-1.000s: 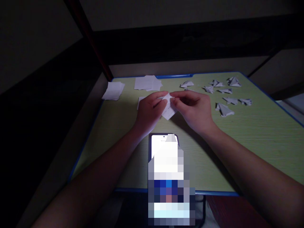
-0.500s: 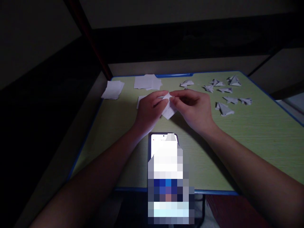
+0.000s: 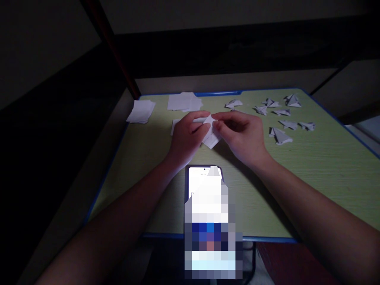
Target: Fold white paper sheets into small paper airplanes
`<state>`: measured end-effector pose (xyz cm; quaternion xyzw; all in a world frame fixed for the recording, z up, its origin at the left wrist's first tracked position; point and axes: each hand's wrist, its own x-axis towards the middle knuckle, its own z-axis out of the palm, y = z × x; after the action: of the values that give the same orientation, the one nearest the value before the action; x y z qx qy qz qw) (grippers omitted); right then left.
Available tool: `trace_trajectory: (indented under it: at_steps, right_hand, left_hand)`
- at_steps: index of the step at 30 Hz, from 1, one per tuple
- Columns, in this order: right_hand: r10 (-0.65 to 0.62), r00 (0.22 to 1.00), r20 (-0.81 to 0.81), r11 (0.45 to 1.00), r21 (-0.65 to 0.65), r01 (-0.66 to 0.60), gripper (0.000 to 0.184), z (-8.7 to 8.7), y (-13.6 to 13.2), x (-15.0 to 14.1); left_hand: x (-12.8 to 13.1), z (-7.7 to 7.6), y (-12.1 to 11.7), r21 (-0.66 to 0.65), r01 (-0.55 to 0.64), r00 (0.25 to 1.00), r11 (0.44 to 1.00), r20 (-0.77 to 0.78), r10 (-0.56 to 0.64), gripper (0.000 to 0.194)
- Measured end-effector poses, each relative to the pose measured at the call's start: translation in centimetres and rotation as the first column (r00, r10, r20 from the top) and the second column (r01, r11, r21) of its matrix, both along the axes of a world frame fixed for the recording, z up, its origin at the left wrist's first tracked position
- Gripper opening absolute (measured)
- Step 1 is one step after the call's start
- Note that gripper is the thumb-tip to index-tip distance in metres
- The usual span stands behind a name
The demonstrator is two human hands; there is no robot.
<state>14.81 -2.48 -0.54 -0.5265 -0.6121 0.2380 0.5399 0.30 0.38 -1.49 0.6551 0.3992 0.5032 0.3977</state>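
A small white folded paper (image 3: 211,138) is held up between my two hands, one corner pointing down toward me and another up. My left hand (image 3: 190,134) pinches its left side between thumb and fingers. On the other side, my right hand (image 3: 243,132) pinches it near the upper corner. The fingertips of both hands almost meet there and hide part of the folds. Behind my left hand, a sheet of white paper (image 3: 175,127) lies partly covered on the table.
The green table (image 3: 142,166) has blue edges. Stacks of white paper lie at the far left (image 3: 141,111) and back (image 3: 179,102). Several folded paper figures (image 3: 280,135) are spread at the back right. Close to me, a lit phone (image 3: 204,190) is partly blurred out.
Almost nothing differs. My right thumb has shifted very slightly on the folded paper, and both hands keep their hold in the same place.
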Motion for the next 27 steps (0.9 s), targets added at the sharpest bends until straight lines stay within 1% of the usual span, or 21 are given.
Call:
trace_trajectory:
  at_steps: [3,7,11,13,15,17,19,23,27]
  right_hand:
    - [-0.002,1.0,-0.002,1.0,0.012,0.002,0.014,0.08,-0.03,0.0]
    - [0.015,1.0,-0.011,1.0,0.023,-0.015,0.013,-0.01,0.07,0.04]
    - [0.01,1.0,-0.01,0.998,0.062,-0.009,0.013,-0.31,0.3,0.12]
    - [0.01,1.0,0.01,0.996,0.084,-0.011,0.014,-0.42,0.38,0.16]
    - [0.009,0.999,0.034,0.996,0.089,-0.012,0.014,-0.44,0.39,0.16]
    - [0.012,0.999,0.032,0.996,0.083,-0.015,0.014,-0.37,0.37,0.1]
    - [0.026,0.999,-0.025,0.998,0.052,-0.025,0.016,-0.29,0.37,-0.01]
    - [0.065,0.98,-0.186,0.994,-0.069,-0.079,0.016,-0.25,0.46,-0.12]
    - [0.08,0.964,-0.255,0.985,-0.127,-0.116,0.017,-0.24,0.6,-0.12]
  left_hand:
    - [0.0,-0.01,-0.01,-0.009,0.013,1.0,1.0,-0.002,-0.014,0.019]
    - [-0.05,0.07,0.11,0.032,0.006,1.0,0.999,-0.017,-0.005,0.012]
    - [-0.15,0.26,0.22,0.027,0.013,1.0,1.0,-0.027,-0.012,0.014]
    - [-0.13,0.32,0.26,-0.026,0.032,0.999,0.999,-0.007,-0.032,0.015]
    - [-0.04,0.31,0.29,-0.111,0.054,0.998,0.992,0.021,-0.052,0.013]
    - [0.06,0.24,0.34,-0.172,0.055,0.998,0.984,0.047,-0.048,0.013]
    - [0.11,0.12,0.38,-0.177,0.042,0.997,0.983,0.065,-0.031,0.013]
    - [-0.07,-0.01,0.41,-0.161,0.023,0.993,0.987,0.114,-0.005,0.016]
    - [-0.32,0.17,0.35,-0.143,0.009,0.995,0.99,0.101,0.006,0.016]
